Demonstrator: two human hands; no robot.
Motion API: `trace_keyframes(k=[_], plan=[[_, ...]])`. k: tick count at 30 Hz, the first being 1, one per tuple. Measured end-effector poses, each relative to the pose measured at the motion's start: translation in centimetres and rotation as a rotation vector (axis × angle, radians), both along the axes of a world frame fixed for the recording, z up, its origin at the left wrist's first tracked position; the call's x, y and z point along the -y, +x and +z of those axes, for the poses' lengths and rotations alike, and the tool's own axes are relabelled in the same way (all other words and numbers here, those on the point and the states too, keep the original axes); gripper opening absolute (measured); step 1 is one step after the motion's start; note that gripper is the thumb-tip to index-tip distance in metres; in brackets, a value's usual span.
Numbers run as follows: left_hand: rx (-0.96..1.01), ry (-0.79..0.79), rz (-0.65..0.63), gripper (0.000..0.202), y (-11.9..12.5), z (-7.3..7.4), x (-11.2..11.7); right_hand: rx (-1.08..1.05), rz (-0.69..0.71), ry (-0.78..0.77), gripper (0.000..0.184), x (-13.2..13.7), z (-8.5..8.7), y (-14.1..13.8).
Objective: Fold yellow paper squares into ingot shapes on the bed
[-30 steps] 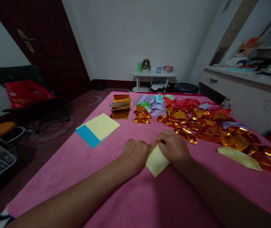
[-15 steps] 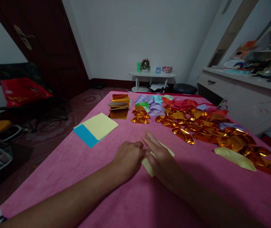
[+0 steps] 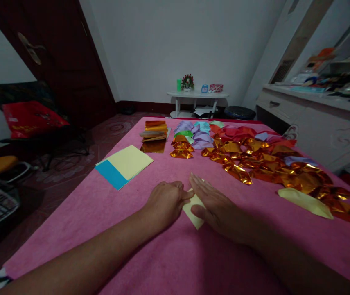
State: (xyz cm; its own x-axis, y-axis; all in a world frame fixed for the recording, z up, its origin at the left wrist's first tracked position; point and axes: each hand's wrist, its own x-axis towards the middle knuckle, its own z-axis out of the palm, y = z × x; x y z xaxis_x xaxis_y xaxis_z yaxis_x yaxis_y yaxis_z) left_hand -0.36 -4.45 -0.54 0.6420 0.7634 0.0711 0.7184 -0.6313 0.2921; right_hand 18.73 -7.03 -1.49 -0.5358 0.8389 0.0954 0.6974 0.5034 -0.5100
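Observation:
A small folded sheet of pale yellow paper (image 3: 195,220) lies on the pink cloth in front of me. My left hand (image 3: 167,203) is closed beside it, with a digit pressed on the paper's upper left part. Across the paper's right side rests my right hand (image 3: 213,203), flat with its fingers stretched out and thumb apart, hiding much of the sheet. To the left lies a stack of yellow sheets (image 3: 131,162) overlapping a blue sheet (image 3: 111,174). A finished-looking yellow folded paper piece (image 3: 305,202) sits on the right.
Shiny gold folded pieces (image 3: 238,173) spread along the table's right side, with purple (image 3: 202,139) and red (image 3: 236,132) ones behind. A pile of gold foil sheets (image 3: 153,146) stands at the far left. Beyond are a white side table (image 3: 197,95) and a chair holding a red bag (image 3: 33,119).
My right hand has flattened and shifted slightly right over the paper. The paper's right part, visible before, is now covered. My left hand stays nearly in place.

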Motion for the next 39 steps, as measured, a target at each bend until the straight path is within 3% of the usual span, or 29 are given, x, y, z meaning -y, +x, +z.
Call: trace_keyframes(k=[4,7,11,15,18,24,26,32,39], plan=[[0.169,-0.074,0.033,0.021,-0.3,-0.7,-0.1,-0.015,-0.155,-0.04,0.069,-2.0,-0.8,0.9],[0.286,-0.099,0.099,0.032,-0.2,-1.0,-0.1,-0.182,-0.288,-0.012,0.06,-3.3,-1.1,1.1],[0.387,0.022,0.087,0.028,0.0,-0.9,-0.2,-0.572,-0.4,-0.131,0.043,-3.9,-0.9,1.1],[0.548,0.121,0.132,0.024,-0.1,-0.5,-0.7,-0.744,-0.422,-0.288,0.021,-3.5,-0.3,1.1],[0.699,-0.001,0.208,0.025,-0.1,-0.6,-1.2,-0.815,-0.434,-0.322,0.023,-3.2,0.1,1.2],[0.933,-0.444,0.243,0.024,0.6,-1.5,-1.7,-0.827,-0.432,-0.29,0.026,-2.7,0.2,0.5],[0.952,-0.478,0.259,0.023,0.9,-1.5,-1.7,-0.804,-0.404,-0.272,0.023,-2.6,0.1,0.0],[0.807,-0.254,0.183,0.015,0.9,-1.1,-1.5,-0.624,-0.299,-0.083,0.012,-2.3,-0.4,-0.7],[0.528,0.035,0.117,0.02,0.1,-0.4,-1.6,-0.551,-0.25,0.044,0.022,-2.3,-0.3,-0.1]])
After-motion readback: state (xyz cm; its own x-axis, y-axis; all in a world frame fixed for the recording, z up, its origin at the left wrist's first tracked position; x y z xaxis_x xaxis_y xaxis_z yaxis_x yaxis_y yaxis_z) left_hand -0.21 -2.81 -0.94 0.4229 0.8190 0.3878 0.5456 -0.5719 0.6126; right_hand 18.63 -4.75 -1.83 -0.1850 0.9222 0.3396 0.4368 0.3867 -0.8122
